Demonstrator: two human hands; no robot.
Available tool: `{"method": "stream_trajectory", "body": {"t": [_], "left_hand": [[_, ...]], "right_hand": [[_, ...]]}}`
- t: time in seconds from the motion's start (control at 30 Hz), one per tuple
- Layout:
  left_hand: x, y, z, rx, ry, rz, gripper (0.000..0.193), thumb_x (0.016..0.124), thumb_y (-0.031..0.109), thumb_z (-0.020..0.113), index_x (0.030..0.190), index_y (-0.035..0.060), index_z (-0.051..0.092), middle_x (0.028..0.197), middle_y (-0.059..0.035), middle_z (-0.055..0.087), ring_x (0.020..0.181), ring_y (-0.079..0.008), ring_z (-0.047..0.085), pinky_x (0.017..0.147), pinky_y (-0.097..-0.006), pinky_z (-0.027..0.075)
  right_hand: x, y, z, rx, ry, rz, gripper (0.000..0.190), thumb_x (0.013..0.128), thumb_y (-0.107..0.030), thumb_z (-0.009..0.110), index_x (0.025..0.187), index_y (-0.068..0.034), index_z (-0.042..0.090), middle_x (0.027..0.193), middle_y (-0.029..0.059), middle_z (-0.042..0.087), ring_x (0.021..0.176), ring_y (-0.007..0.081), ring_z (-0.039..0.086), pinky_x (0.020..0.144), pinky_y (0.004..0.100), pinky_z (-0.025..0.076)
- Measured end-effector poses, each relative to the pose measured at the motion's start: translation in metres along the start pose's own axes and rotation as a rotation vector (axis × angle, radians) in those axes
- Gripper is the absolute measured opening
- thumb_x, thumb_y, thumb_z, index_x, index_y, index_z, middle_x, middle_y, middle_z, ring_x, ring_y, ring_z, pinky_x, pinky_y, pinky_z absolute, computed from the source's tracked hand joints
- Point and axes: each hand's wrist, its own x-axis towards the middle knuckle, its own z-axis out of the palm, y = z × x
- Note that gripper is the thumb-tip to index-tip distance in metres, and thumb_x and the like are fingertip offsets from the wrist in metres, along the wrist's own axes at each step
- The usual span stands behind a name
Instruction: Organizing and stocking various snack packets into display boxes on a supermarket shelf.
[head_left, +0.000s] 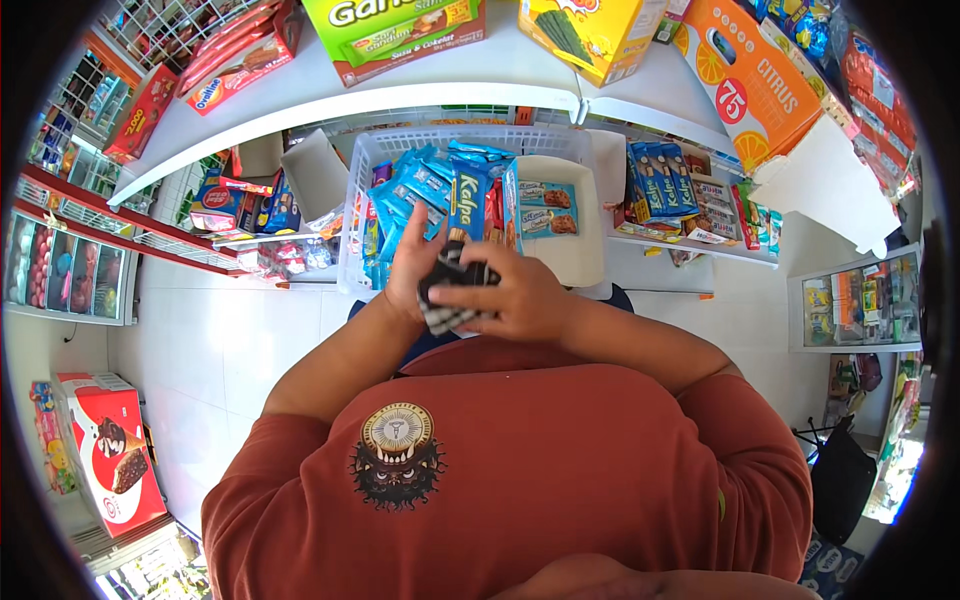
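Note:
My left hand (410, 270) is at the lower left of a blue Kalpa wafer packet (468, 196), which points away from me. The packet's lower end is hidden behind the cloth and hands. My right hand (525, 294) grips a black cloth with a checkered edge (450, 319), pressed up against the left palm. Just beyond is a clear plastic basket (351, 225) full of blue snack packets (412, 191). An opened carton (570, 259) with two cookie packets (550, 222) rests in the basket's right side.
A white shelf (487, 90) curves above the basket, bearing a green biscuit carton (397, 37), a yellow carton (589, 37) and an orange citrus carton (750, 82). Lower shelf displays hold wafer bars (660, 182) at right and an opened white box (315, 176) at left. Tiled floor (217, 337) shows beside me.

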Motion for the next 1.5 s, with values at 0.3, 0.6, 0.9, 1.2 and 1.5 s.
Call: {"method": "stream_trajectory", "body": {"t": [0.3,0.6,0.9,1.2,1.5], "left_hand": [[-0.010,-0.021,0.003,0.153,0.061,-0.051,0.076,0.086,0.081,0.023,0.143,0.0342,0.038,0.143,0.0007,0.044,0.130,-0.0275,0.044,0.097,-0.0674,0.035],[-0.022,-0.017,0.003,0.149,0.049,-0.098,0.080,0.086,0.080,0.030,0.137,0.0205,0.046,0.126,-0.0101,0.058,0.108,-0.0230,0.062,0.090,-0.0528,0.052],[-0.017,-0.004,-0.009,0.623,0.047,0.028,0.057,0.092,0.010,0.062,0.143,0.0106,0.039,0.118,-0.0035,0.059,0.109,-0.0158,0.057,0.089,-0.0314,0.048],[0.000,-0.008,-0.017,0.008,0.114,0.011,0.044,0.099,0.044,0.045,0.124,0.0101,0.056,0.112,-0.0097,0.065,0.103,-0.0251,0.064,0.084,-0.0399,0.056],[-0.006,-0.028,-0.002,0.142,0.050,-0.093,0.058,0.093,0.068,0.035,0.130,0.0258,0.052,0.129,-0.0003,0.056,0.117,-0.0245,0.055,0.089,-0.0638,0.047]], "right_hand": [[0.009,0.023,-0.023,-0.159,0.257,0.324,0.054,0.071,-0.016,0.081,0.122,-0.021,0.066,0.117,0.0133,0.049,0.098,0.0302,0.060,0.083,0.0383,0.052],[-0.003,0.006,-0.005,-0.109,0.098,0.045,0.059,0.063,-0.015,0.082,0.119,-0.029,0.067,0.113,0.0088,0.051,0.098,0.0270,0.061,0.078,0.0361,0.054],[0.008,0.044,-0.031,-0.069,0.432,0.446,0.044,0.078,-0.016,0.077,0.120,-0.011,0.066,0.110,0.0144,0.052,0.099,0.0293,0.057,0.088,0.0355,0.048],[-0.003,0.006,0.003,0.120,0.125,0.186,0.049,0.075,-0.023,0.079,0.122,-0.018,0.065,0.116,0.0126,0.050,0.110,0.0296,0.052,0.093,0.0374,0.046],[0.013,0.028,-0.023,-0.109,0.358,0.377,0.051,0.073,-0.015,0.079,0.122,-0.012,0.064,0.118,0.0167,0.048,0.105,0.0344,0.055,0.088,0.0384,0.049]]}}
